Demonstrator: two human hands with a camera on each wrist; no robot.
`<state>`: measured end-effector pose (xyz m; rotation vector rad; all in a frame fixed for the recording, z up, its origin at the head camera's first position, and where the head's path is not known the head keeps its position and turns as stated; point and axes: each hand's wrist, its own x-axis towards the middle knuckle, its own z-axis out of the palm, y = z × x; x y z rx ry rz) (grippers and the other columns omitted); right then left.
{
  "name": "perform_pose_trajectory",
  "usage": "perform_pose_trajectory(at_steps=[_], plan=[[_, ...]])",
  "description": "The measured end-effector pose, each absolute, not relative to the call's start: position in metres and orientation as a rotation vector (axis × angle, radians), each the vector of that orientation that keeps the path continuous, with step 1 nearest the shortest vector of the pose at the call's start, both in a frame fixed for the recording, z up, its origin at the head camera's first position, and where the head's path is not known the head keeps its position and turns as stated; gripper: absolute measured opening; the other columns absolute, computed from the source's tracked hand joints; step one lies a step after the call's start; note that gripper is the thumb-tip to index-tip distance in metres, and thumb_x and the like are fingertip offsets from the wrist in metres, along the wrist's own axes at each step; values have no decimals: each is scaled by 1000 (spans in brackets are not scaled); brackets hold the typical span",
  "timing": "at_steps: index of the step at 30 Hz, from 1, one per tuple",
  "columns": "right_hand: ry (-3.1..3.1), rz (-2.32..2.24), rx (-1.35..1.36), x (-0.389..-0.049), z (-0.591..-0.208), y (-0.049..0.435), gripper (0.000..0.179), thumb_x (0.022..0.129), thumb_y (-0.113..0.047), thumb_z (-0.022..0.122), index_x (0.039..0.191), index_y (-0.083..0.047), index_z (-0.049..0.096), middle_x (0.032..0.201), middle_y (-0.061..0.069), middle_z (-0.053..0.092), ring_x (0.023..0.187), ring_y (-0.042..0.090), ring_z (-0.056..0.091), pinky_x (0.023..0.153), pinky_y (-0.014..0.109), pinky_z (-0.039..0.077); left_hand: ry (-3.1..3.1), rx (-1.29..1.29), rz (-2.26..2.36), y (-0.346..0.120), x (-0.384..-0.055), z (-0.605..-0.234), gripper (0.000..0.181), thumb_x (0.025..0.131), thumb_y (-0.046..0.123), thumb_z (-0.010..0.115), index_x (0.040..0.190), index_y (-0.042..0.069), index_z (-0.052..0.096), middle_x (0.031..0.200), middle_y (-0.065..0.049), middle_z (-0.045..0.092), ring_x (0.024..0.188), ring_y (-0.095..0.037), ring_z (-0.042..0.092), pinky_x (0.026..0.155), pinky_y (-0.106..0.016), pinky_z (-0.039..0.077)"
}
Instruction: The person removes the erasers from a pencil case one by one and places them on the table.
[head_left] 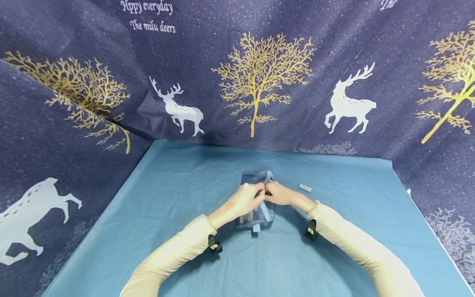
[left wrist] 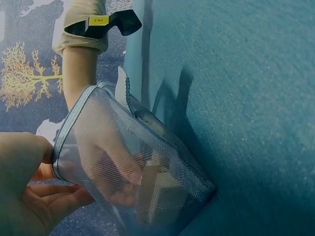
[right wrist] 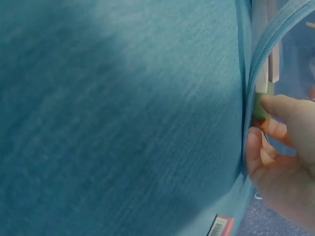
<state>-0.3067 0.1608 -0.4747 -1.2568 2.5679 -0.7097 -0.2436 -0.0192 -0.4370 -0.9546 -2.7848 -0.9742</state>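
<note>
A blue-grey mesh zip pouch (head_left: 268, 210) lies on the cloth, its zipped mouth open. My left hand (left wrist: 39, 182) pinches the pouch's zippered rim between thumb and fingers. Through the mesh in the left wrist view, my right hand (left wrist: 110, 162) shows inside the pouch, fingers curled beside pale block-shaped things (left wrist: 165, 191). In the right wrist view, the fingers of the right hand (right wrist: 290, 142) pinch a small green item (right wrist: 260, 103) just within the zipper edge; its kind is mostly hidden. White and brownish flat-sided pieces (right wrist: 274, 64) stand beside it in the pouch.
A small box-like piece with a barcode and pink end (right wrist: 221, 226) lies on the blue cloth (head_left: 334, 231), to the right of the pouch. A fabric tab (head_left: 256, 228) sticks out of the pouch's near end. A dark curtain with deer and trees (head_left: 222, 107) hangs behind.
</note>
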Motion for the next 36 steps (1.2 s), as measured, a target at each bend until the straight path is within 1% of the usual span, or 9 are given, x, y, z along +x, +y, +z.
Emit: perform_pose_trajectory(at_steps=[4,9,14,18,21,24,28,33,36], plan=[[2571,-695,-1234,-307,-474,161,39,93,-22,52,56,-15,40,50,-8,28,43,3,23,50,17,27,-2792,-948,-988,-19,-244,-437,21,97,20,38,85,16,56,60,4,50,41,-3,43,41,-16,35],[2582,-668,-1189,-307,-474,161,35,93,-23,52,59,-16,43,52,-8,31,46,4,26,52,18,28,-2791,-928,-1039,-20,-244,-437,20,96,20,39,87,15,56,66,5,53,44,-2,45,43,-16,38],[2626,-706,-1202,-308,-475,163,25,90,-16,56,64,-16,52,55,-6,40,49,3,32,53,18,31,-2777,-921,-1043,-21,-244,-437,15,95,18,41,85,17,52,61,4,50,42,-3,42,41,-17,34],[2676,-720,-1188,-307,-475,164,15,87,-14,59,73,-17,59,61,-4,49,54,4,38,55,18,34,-2765,-930,-1028,-21,-244,-436,15,95,18,40,84,17,50,57,4,48,40,-3,41,39,-16,33],[2688,-729,-1214,-305,-474,165,10,85,-12,60,75,-14,59,65,-2,52,61,9,43,59,20,36,-2776,-924,-1031,-21,-244,-436,15,96,19,39,83,17,48,55,4,47,39,-2,42,39,-16,32],[2689,-727,-1261,-303,-473,165,12,85,-12,61,74,-12,57,65,0,52,65,13,44,61,21,36,-2782,-915,-1040,-21,-243,-436,15,95,20,39,83,17,47,54,5,47,38,-3,42,38,-16,31],[2690,-722,-1296,-302,-474,165,15,85,-12,60,72,-12,55,65,0,52,63,11,44,60,20,37,-2780,-906,-1055,-21,-242,-437,13,95,20,39,85,16,47,53,5,48,37,-2,42,37,-15,31],[2702,-757,-1285,-303,-475,165,8,84,-10,59,77,-14,59,69,-2,57,63,6,49,59,19,42,-2771,-890,-1065,-20,-241,-438,12,95,19,39,87,15,47,53,4,49,37,-2,43,37,-16,32],[2698,-782,-1276,-304,-476,165,4,84,-10,58,81,-11,61,71,-2,60,64,4,52,60,18,45,-2781,-883,-1068,-20,-241,-438,12,95,19,39,88,15,47,53,4,49,37,-3,43,37,-16,32]])
